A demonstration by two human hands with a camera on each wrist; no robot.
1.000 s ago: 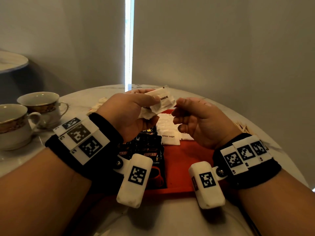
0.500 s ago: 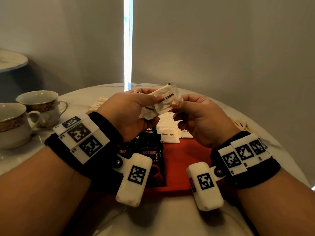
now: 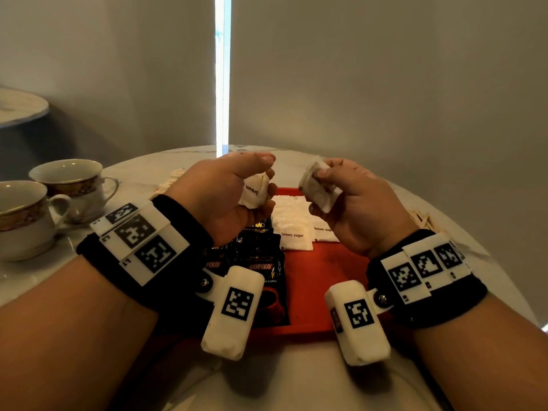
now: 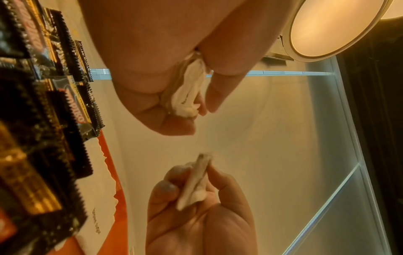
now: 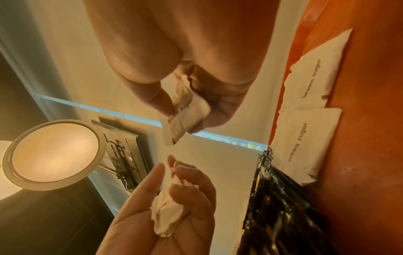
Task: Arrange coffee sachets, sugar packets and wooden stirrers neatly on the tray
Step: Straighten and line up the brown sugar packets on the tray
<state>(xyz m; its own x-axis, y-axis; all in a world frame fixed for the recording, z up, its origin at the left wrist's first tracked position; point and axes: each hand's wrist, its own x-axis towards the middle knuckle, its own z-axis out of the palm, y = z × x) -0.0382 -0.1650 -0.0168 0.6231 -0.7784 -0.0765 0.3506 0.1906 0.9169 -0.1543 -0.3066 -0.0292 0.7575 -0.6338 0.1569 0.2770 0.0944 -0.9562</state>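
Red tray is already holding coffee sachets and some sugar packets; I'm pinching one packet in each hand, left hand and right hand, above it, stirrers waiting beside it.

A round marble table bears a red tray, two teacups and wooden stirrers.

Matt white paper sugar packets lie on a smooth red plastic tray beside glossy black foil coffee sachets; glazed ceramic cups stand on polished marble table
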